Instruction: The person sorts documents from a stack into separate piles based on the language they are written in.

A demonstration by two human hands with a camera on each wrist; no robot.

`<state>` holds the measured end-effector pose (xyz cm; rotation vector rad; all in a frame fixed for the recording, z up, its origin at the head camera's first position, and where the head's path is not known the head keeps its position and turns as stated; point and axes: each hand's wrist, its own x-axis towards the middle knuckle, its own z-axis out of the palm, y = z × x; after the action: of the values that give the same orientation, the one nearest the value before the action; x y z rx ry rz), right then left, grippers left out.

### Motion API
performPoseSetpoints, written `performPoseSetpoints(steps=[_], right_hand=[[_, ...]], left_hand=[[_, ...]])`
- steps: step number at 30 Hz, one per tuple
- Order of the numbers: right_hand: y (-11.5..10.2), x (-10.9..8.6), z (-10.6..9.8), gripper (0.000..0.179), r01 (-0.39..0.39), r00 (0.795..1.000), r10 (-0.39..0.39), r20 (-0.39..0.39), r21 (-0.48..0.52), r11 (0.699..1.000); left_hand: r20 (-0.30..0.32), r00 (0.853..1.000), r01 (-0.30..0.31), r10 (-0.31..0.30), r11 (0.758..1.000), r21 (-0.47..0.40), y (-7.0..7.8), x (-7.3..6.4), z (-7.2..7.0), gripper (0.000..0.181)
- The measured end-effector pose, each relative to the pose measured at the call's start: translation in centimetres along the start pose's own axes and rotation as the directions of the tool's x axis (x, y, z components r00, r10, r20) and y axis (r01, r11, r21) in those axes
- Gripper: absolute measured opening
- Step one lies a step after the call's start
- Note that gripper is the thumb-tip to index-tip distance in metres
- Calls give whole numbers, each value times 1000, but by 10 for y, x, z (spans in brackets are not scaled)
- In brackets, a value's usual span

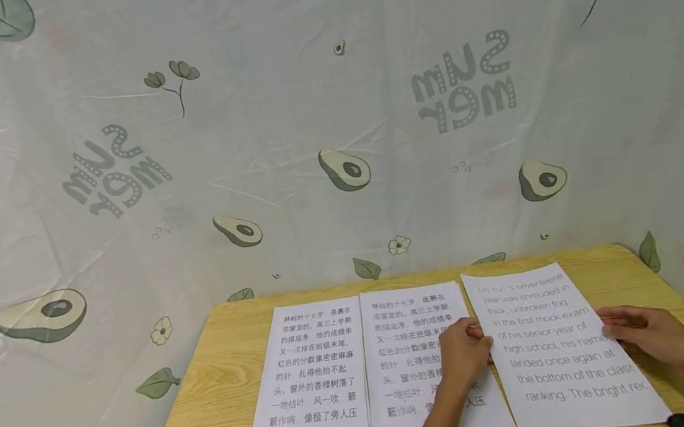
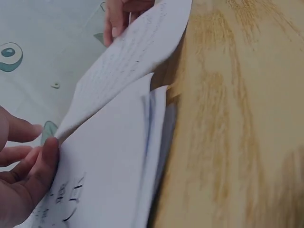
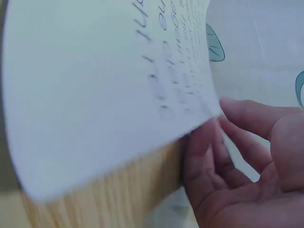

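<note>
A sheet of paper printed in English (image 1: pixel 557 351) is raised at the right of the table, its lower edge lifted off the wood in the wrist views. My left hand (image 1: pixel 467 353) pinches its left edge with curled fingers, over the middle paper stack. On the opposite edge, my right hand (image 1: pixel 652 339) pinches the paper, thumb on top and fingers underneath in the right wrist view (image 3: pixel 247 156). Beneath my left forearm lies the middle stack of Chinese-printed sheets (image 1: pixel 407 355), partly covered by that hand. Anything under the English sheet is hidden.
Another stack of Chinese-printed sheets (image 1: pixel 311 381) lies left of the middle one, side by side with it. All are on a light wooden table (image 1: pixel 209 386). Behind and around it hangs a pale cloth (image 1: pixel 280 128) with avocado and leaf prints. A small black object (image 1: pixel 680 420) shows near the lower right.
</note>
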<state>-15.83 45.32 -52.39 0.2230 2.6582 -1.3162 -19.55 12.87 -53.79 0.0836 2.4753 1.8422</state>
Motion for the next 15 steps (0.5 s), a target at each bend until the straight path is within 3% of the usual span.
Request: performPoseSetpoints(steps=[6,15], right_hand=[[-5,-9,-2,64,42,996,-51,-66,-135,990],[-32,-16,21,61,57,997,-61,37,89,994]], left_hand=[[-6,997,-76,76,996,42,2,2,-29,36],[-25,997,-76,77,997,32,-11,0,-80,43]])
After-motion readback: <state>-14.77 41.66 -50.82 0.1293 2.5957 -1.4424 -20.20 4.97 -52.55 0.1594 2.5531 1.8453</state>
